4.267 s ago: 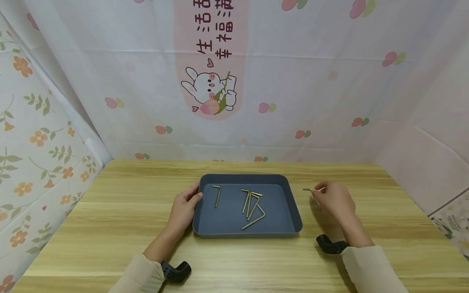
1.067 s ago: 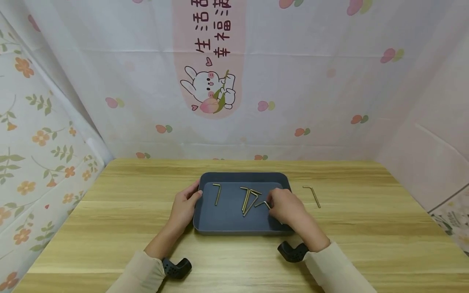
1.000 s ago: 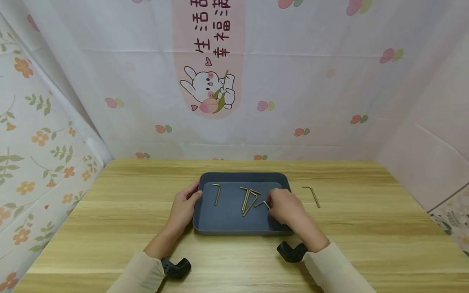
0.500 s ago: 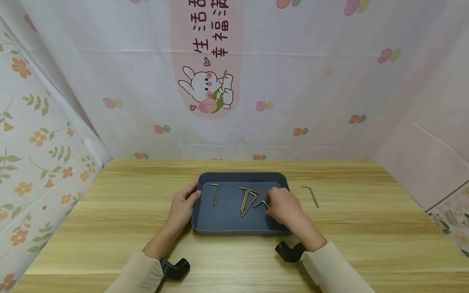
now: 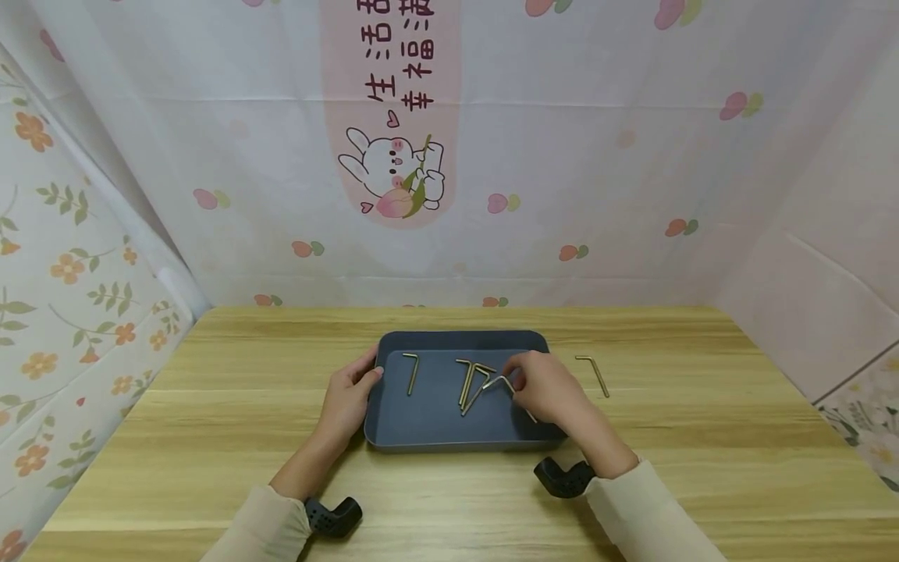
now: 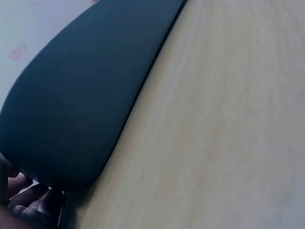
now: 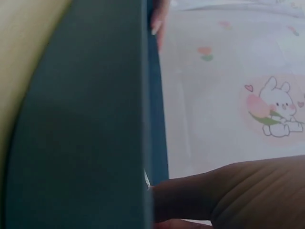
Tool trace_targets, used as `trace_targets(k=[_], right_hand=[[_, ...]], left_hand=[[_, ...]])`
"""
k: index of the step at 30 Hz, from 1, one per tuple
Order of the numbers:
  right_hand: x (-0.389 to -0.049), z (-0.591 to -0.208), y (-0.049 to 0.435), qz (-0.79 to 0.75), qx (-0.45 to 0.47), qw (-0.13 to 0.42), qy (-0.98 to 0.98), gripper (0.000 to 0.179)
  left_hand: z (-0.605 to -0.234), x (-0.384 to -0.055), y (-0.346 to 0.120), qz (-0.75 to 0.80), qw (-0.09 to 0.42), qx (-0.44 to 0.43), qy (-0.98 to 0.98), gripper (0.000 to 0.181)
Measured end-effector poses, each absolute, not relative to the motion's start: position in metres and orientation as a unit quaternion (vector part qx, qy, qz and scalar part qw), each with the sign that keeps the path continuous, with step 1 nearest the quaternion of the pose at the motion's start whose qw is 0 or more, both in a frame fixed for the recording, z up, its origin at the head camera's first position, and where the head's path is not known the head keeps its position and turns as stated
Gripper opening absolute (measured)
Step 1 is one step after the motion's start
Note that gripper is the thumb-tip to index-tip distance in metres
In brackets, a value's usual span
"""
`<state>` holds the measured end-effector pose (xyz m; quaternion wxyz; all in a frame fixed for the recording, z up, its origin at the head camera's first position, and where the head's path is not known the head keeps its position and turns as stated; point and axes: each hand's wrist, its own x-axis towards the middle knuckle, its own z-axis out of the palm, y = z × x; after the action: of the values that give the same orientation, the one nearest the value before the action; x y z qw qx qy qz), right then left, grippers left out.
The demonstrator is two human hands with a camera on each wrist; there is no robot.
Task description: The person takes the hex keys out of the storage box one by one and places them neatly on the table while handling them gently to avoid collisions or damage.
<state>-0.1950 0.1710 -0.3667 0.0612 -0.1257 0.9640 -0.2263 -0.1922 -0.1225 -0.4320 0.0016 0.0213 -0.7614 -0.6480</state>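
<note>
My left hand (image 5: 347, 398) grips the left wall of a shallow dark grey tray (image 5: 435, 433), thumb over the rim. In the left wrist view, curled fingers (image 6: 35, 205) show at the tray's corner. Over the right part of the tray, my right hand (image 5: 551, 386) pinches a brass-coloured L-shaped hex key (image 5: 503, 381). Its bend points away and its long arm slants down toward the near right, partly behind the fingers. Several hex keys (image 5: 467, 384) overlap mid-tray, and one hex key (image 5: 413, 375) lies apart at the left. The tray wall (image 7: 81, 119) hides the right fingertips in the right wrist view.
One more hex key (image 5: 595, 376) lies on the wooden table (image 5: 688, 414) to the right of the tray. A printed cloth (image 5: 534, 156) hangs behind the table's far edge. Each wrist carries a black device (image 5: 333, 517).
My right hand has left a hex key on the table, moved left into the tray and pinched another, which is now turned and slightly raised. The left hand keeps its grip on the tray.
</note>
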Motion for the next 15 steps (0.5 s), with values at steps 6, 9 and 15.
trace_targets(k=[6,9,15], right_hand=[[-0.198,-0.358,0.182,-0.273,-0.132,0.075,0.95,0.029],[-0.198,-0.352,0.189,-0.306,-0.128,0.086,0.939,0.03],[-0.202,-0.343,0.209,-0.349,-0.114,0.092,0.926,0.035]], left_hand=[[-0.431,-0.191,-0.122,-0.649,0.001,0.021,-0.761,0.05],[-0.431,-0.191,-0.122,-0.65,0.002,0.021,-0.76,0.05],[-0.432,-0.191,-0.123,-0.651,0.002,0.017,-0.759,0.05]])
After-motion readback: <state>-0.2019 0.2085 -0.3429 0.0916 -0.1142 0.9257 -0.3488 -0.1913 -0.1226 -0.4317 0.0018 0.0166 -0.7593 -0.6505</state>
